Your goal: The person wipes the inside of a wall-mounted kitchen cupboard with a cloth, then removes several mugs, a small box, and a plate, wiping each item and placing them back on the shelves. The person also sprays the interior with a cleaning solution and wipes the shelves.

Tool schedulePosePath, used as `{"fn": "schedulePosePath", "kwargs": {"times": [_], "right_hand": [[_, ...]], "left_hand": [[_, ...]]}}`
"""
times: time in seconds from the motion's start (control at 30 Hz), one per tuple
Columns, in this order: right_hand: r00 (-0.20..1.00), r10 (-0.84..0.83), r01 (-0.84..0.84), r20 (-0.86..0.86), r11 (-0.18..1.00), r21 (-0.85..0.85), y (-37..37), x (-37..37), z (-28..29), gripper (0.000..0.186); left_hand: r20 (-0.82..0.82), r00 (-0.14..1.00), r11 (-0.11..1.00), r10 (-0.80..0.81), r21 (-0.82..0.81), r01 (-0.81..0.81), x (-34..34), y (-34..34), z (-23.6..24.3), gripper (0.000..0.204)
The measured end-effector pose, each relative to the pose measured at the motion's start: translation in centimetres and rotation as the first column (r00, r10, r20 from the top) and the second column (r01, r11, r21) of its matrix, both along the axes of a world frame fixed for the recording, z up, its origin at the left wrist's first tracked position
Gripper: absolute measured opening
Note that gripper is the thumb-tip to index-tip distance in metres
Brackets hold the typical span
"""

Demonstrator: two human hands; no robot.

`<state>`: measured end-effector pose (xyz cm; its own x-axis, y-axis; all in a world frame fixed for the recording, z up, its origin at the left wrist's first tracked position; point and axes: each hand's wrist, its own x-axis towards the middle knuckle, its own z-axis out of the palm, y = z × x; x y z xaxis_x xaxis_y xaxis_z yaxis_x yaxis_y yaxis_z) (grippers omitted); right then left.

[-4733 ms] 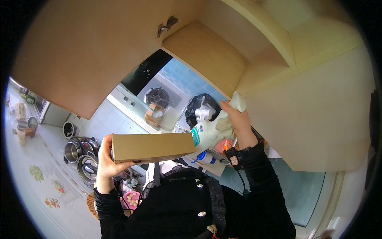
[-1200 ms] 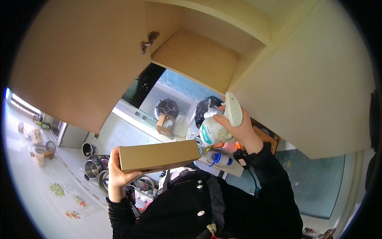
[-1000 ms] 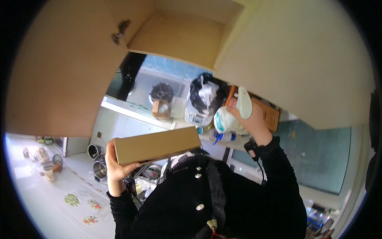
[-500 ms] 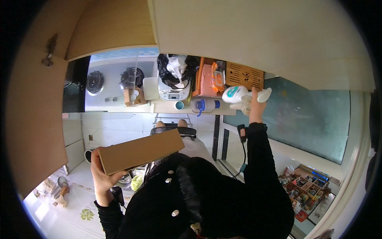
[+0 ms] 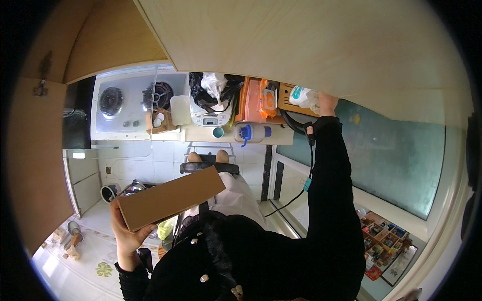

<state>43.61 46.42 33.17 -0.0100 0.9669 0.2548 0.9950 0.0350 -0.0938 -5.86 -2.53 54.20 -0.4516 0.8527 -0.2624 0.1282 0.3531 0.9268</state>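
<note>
A long brown cardboard box [image 5: 170, 197] is held over the lap, its long axis running from lower left up to the right. The left hand [image 5: 125, 236] has its fingers wrapped round its lower left end. The right hand [image 5: 326, 104] is stretched out to the tabletop [image 5: 231, 134], fingers closed on a white and teal bottle [image 5: 303, 96] lying on its side there.

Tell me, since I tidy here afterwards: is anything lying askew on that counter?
Yes. A clear bottle with a blue cap lies on its side at the counter's front edge, beside a small teal cup.
</note>
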Motion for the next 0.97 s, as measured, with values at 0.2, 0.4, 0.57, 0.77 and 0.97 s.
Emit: {"fn": "schedulePosePath", "kwargs": {"times": [0.2, 0.4, 0.57, 0.77, 0.97], "right_hand": [[0.954, 0.207, -0.195, -0.218, 0.978, 0.073, -0.4, 0.6, -0.4, 0.037], [0.378, -0.078, -0.037, -0.922, 0.994, -0.099, -3.5, -0.6, 0.7, 0.039], [0.690, -0.317, 0.147, -0.650, 0.942, -0.303, -10.8, -3.8, 3.3, 0.037], [0.327, -0.138, -0.729, -0.935, 0.592, -0.343, -23.1, -16.2, 10.7, 0.057], [0.369, -0.053, -0.885, -0.928, 0.286, -0.368, -24.3, -22.3, 17.5, 0.083]], "left_hand": [[-0.141, 0.990, 1.000, 0.006, 0.005, -0.005, 0.7, 0.5, -0.8, 0.092], [-0.114, 0.994, 1.000, 0.004, 0.019, -0.001, 1.1, 1.4, -0.3, 0.092], [-0.013, 0.995, 0.994, 0.097, 0.045, -0.097, 1.2, 2.6, -1.0, 0.089], [0.473, 0.859, 0.974, 0.194, 0.013, -0.227, 1.4, 4.8, -2.5, 0.069], [0.631, 0.748, 0.959, 0.205, 0.022, -0.281, 0.7, 5.2, -2.9, 0.069]]}}
